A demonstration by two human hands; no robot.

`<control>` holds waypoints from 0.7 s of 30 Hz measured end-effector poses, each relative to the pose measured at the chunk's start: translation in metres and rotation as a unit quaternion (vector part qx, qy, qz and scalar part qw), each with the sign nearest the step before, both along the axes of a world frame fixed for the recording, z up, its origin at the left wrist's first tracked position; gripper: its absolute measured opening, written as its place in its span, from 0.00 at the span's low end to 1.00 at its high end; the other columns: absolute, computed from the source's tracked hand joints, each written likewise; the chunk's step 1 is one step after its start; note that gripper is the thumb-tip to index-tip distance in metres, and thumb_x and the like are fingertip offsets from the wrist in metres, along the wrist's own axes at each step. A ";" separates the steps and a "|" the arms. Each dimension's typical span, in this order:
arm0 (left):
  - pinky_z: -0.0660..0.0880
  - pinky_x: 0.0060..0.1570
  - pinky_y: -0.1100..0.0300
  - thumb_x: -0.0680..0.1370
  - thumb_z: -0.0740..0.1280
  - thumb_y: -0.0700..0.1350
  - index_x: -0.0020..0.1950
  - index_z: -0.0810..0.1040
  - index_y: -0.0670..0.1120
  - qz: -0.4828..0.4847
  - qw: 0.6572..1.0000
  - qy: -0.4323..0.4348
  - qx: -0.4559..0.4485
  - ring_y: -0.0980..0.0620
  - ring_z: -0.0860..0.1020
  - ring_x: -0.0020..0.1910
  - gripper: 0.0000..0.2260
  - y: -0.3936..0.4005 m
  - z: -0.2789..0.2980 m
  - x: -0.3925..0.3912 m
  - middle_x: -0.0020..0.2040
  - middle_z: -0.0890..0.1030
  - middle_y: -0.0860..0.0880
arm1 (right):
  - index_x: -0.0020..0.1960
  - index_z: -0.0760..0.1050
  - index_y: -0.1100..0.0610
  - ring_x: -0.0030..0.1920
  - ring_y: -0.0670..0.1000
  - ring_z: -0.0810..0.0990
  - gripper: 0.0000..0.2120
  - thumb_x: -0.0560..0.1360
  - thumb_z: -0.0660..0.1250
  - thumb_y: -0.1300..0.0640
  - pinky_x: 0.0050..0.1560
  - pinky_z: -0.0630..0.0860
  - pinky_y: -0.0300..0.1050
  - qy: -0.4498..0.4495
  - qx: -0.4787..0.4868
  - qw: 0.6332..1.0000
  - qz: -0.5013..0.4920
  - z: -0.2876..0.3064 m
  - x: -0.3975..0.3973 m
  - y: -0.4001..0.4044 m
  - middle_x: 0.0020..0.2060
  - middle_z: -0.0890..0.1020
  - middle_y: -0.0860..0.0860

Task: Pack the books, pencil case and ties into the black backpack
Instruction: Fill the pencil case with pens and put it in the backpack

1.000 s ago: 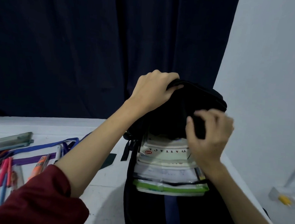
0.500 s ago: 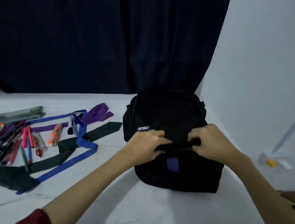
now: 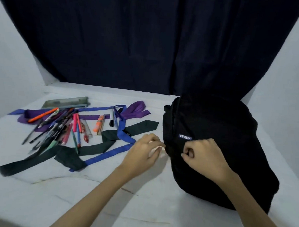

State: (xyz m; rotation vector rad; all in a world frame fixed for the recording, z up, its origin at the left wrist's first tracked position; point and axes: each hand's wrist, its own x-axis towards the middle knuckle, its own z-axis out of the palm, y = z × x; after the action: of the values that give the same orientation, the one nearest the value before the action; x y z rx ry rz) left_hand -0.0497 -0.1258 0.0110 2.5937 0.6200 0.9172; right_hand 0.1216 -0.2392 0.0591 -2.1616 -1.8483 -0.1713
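The black backpack [image 3: 213,133] lies on the white table [image 3: 90,188] at the right, its flap down, so no books show. My right hand [image 3: 205,157] is curled on the fabric at the bag's near left edge, just below the small logo tag [image 3: 185,137]. My left hand [image 3: 145,149] pinches at the bag's left edge with curled fingers; what sits between the fingertips is too small to tell. Left of the bag lie a purple tie [image 3: 135,111], a blue tie [image 3: 122,129] and a dark green tie [image 3: 96,147]. A grey pencil case [image 3: 67,102] lies at the back left.
Several loose pens and markers [image 3: 62,126] are scattered over the ties at the left, with an orange highlighter [image 3: 97,124] among them. A dark curtain [image 3: 148,44] hangs behind the table. White walls close in on both sides.
A second ago the backpack stood open with books showing inside. The flap has come down over them, and both hands have slid to the bag's left edge.
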 end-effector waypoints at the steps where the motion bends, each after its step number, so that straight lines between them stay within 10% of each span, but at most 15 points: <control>1: 0.73 0.49 0.59 0.78 0.62 0.44 0.52 0.82 0.46 0.032 0.999 0.005 -0.009 0.52 0.77 0.48 0.10 0.015 0.004 -0.018 0.50 0.77 0.50 | 0.41 0.79 0.52 0.39 0.48 0.79 0.07 0.74 0.67 0.50 0.51 0.69 0.43 0.026 0.016 0.999 0.023 0.003 -0.015 0.014 0.30 0.75 0.43; 5: 0.67 0.63 0.57 0.77 0.66 0.38 0.52 0.83 0.44 0.137 0.989 0.039 -0.028 0.49 0.78 0.50 0.07 0.080 0.019 -0.100 0.50 0.77 0.48 | 0.44 0.80 0.55 0.43 0.51 0.77 0.10 0.76 0.63 0.51 0.52 0.69 0.44 0.088 -0.007 0.992 0.092 0.011 -0.079 0.084 0.39 0.82 0.48; 13: 0.69 0.47 0.60 0.76 0.65 0.38 0.55 0.82 0.44 0.288 0.947 0.111 -0.088 0.45 0.79 0.51 0.10 0.225 0.042 -0.247 0.53 0.79 0.46 | 0.50 0.80 0.55 0.45 0.49 0.80 0.08 0.75 0.64 0.56 0.45 0.75 0.43 0.212 -0.061 0.965 0.140 0.000 -0.194 0.248 0.42 0.82 0.49; 21: 0.68 0.57 0.59 0.78 0.63 0.42 0.63 0.77 0.44 0.285 0.935 0.172 -0.124 0.44 0.76 0.60 0.13 0.345 0.029 -0.290 0.66 0.75 0.45 | 0.63 0.74 0.54 0.57 0.56 0.77 0.17 0.75 0.63 0.57 0.56 0.75 0.50 0.196 -0.105 0.972 0.076 -0.012 -0.230 0.379 0.61 0.76 0.55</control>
State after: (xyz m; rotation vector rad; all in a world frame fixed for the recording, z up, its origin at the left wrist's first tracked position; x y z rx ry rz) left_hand -0.3393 0.2188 0.0405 2.3838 1.5351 0.4707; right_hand -0.1079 0.1402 0.0469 -1.9852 -1.8487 0.4714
